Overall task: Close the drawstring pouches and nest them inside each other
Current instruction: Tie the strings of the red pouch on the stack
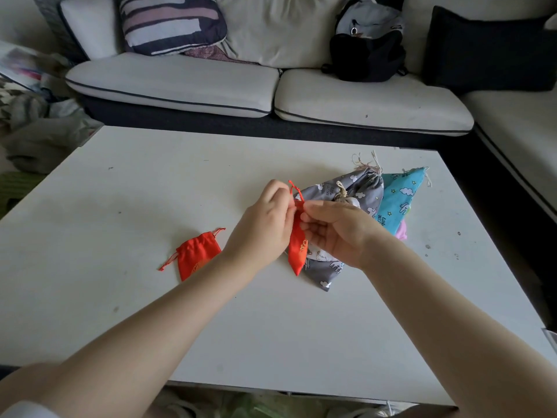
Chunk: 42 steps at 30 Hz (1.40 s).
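Note:
Above the white table point(126, 182) a small red pouch point(297, 251) hangs between my hands. My left hand point(265, 218) pinches its red drawstring near the top, and my right hand point(337, 230) pinches the pouch's neck from the other side. Behind them lies a grey patterned pouch point(340, 188), its mouth gathered by a beige cord, with a small white pouch partly hidden at its neck. A blue cloud-print pouch point(401, 197) lies to its right, over a bit of pink fabric point(401, 230). A second red pouch point(197, 254) lies flat to the left, its mouth drawn.
A white sofa point(271, 92) with cushions runs behind the table, and a black bag point(366, 55) sits on it. Clutter lies on the floor at the far left. The table's front edge is close below my forearms.

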Available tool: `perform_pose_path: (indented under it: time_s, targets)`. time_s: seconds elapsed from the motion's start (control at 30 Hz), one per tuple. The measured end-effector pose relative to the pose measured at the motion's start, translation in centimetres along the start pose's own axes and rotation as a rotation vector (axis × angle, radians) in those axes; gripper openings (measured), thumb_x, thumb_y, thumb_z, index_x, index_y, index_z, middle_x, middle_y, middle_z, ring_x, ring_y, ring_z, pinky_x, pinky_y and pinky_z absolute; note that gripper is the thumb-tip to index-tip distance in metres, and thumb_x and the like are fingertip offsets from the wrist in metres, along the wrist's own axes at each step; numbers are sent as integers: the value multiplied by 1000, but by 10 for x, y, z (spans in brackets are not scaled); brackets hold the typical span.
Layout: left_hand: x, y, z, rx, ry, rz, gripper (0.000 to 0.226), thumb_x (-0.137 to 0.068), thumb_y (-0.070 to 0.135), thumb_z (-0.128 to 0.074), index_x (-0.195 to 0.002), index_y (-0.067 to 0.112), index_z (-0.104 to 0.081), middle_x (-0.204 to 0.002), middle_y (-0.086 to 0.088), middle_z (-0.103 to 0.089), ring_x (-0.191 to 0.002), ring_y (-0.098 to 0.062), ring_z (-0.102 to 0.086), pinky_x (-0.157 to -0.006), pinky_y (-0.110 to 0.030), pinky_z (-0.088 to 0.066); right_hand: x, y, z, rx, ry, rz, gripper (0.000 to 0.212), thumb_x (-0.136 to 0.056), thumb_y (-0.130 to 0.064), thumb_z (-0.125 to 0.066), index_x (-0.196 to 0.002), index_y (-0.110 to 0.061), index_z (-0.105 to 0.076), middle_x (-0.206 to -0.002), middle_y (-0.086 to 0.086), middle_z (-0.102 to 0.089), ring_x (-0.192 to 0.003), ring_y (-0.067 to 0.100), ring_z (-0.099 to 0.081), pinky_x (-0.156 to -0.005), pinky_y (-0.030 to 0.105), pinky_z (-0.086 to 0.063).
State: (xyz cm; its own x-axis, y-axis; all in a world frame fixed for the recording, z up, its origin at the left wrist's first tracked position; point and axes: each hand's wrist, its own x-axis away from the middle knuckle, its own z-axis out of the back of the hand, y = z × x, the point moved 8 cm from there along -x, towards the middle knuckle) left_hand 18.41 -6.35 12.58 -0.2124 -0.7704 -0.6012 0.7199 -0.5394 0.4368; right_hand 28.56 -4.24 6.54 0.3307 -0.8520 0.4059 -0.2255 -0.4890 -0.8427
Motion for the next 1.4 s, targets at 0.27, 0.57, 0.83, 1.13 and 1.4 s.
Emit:
perform_pose_path:
  time_s: [0.27,0.57,0.83,1.13,1.4]
  targets:
    - [7,-31,-20,-240,-271,233,12,-89,11,-44,-93,0,-48,-100,-17,-48,-75,-44,-53,-57,-37,-30,-3,5,22,36,164,49,35,-85,10,-49,-66,-19,-43,-53,-1,-54,-45,10,-53,-58,26,-45]
    - [9,-48,-36,-272,-423,275,15,-87,13,-45,-98,4,-51,-97,-17,-54,-86,-41,-54,-60,-34,-30,-10,13,16,167,131,92,33,-85,12,-45,-69,-16,-47,-64,4,-49,-55,15,-50,-57,23,-40]
    - [2,-58,-42,105,-371,531,10,-89,16,-45,-83,11,-51,-81,-13,-59,-81,-34,-59,-71,-38,-50,-5,14,25,266,44,44,40,-86,5,-52,-111,-25,-60,-56,-1,-54,-58,12,-54,-61,26,-47]
    - [-17,-69,-54,546,-43,790,13,-89,27,-47,-82,19,-55,-90,-6,-63,-88,-27,-63,-78,-37,-51,-10,-13,39,410,299,215,12,-88,-4,-57,-79,-11,-58,-48,1,-59,-46,13,-58,-56,29,-57]
    - [28,-147,-50,10,-262,793,24,-91,11,-45,-109,1,-58,-118,-18,-55,-107,-32,-54,-82,-26,-37,-59,1,63,881,418,292,60,-88,-6,-49,-142,-22,-27,-109,4,-56,-89,20,-57,-70,31,-51]
